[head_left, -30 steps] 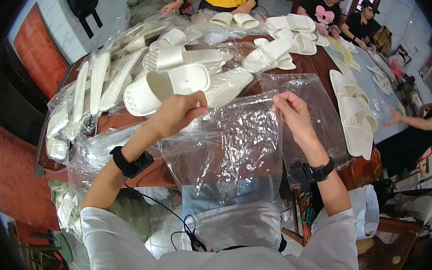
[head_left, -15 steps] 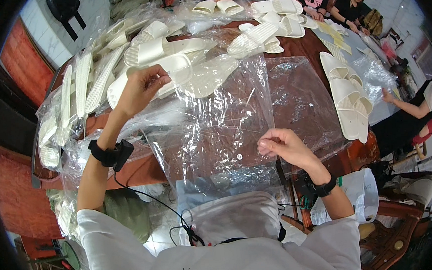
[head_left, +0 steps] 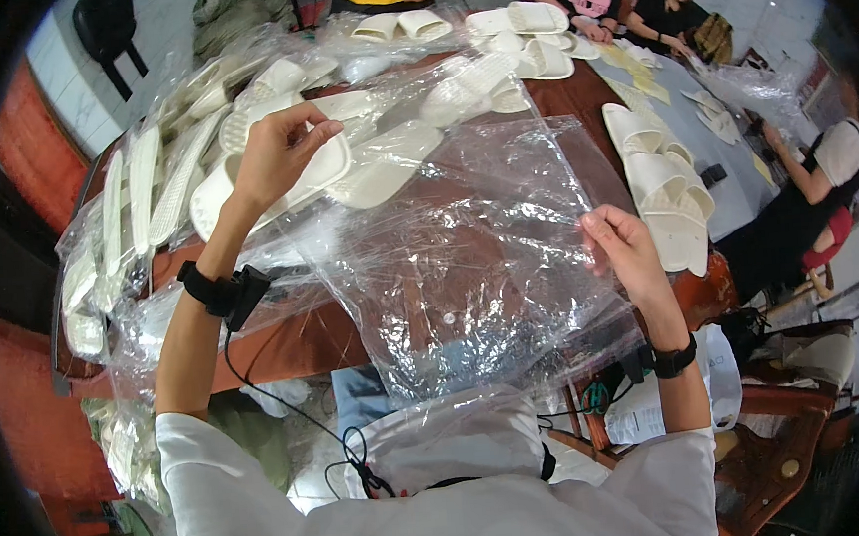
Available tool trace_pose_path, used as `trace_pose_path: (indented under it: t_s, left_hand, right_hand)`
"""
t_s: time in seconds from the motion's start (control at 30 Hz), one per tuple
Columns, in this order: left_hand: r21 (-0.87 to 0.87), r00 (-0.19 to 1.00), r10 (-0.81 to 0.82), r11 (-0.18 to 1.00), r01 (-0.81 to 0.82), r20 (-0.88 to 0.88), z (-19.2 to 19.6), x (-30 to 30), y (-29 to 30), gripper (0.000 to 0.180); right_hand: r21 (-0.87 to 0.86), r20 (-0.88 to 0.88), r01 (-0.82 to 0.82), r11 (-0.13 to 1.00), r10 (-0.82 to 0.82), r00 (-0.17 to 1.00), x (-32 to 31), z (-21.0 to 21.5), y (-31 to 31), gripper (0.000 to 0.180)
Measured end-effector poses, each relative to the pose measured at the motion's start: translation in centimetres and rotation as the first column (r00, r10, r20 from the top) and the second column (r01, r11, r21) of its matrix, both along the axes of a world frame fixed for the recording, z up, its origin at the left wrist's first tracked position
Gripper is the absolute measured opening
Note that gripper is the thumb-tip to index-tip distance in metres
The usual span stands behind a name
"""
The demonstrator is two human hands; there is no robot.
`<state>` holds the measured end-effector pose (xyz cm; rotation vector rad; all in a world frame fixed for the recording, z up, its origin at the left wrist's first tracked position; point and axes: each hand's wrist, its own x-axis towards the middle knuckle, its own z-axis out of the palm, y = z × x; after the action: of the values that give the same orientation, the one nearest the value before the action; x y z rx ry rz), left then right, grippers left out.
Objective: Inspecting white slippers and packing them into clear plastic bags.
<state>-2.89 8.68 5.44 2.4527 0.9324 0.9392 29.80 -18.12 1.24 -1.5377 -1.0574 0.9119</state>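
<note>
A large clear plastic bag (head_left: pixel 468 255) is spread over the near middle of the table and hangs past its front edge. My right hand (head_left: pixel 629 249) pinches the bag's right edge between thumb and fingers. My left hand (head_left: pixel 287 153) is closed with its fingertips together, raised over a cream slipper (head_left: pixel 328 164); whatever it may hold is too small to make out. Beyond the bag's far left part lies another pale slipper (head_left: pixel 388 166), seen through film. To the right of my right hand, several cream slippers (head_left: pixel 655 184) are stacked in pairs.
Plastic-wrapped slippers (head_left: pixel 184 181) crowd the left side of the brown table (head_left: pixel 577 93). More slippers (head_left: pixel 533 37) lie at the far edge. A grey table (head_left: pixel 716 168) adjoins at right, where other people work. A wooden chair (head_left: pixel 787 467) stands at lower right.
My right hand has moved right and a little away, gripping the bag's edge and drawing it rightward. The left hand stays nearly in place. The whole view has shifted slightly.
</note>
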Motion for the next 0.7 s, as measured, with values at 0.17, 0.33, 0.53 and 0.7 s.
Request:
trace_pose_path:
  t_s: [0.17,0.33,0.53,0.7]
  left_hand:
    - [0.019,0.997,-0.057,0.998,0.056,0.051,-0.5,3.6,0.9,0.020]
    - [0.106,0.997,-0.071,0.992,0.075,-0.040,-1.9,6.5,2.6,0.025]
    - [0.186,0.995,-0.089,0.978,0.094,-0.036,-3.9,8.1,4.3,0.031]
    - [0.048,0.984,-0.013,0.999,0.022,-0.177,-3.3,8.6,4.0,0.034]
  right_hand:
    - [-0.041,-0.042,-0.052,0.998,0.050,0.998,3.7,-1.4,-1.0,0.020]
    - [0.177,0.483,0.053,0.983,-0.133,0.865,4.3,-2.9,-3.3,0.044]
    - [0.056,0.823,-0.284,0.957,0.117,0.556,0.2,-0.8,-4.7,0.069]
    - [0.059,0.942,-0.356,0.933,0.067,0.330,-0.8,-4.0,-3.4,0.044]
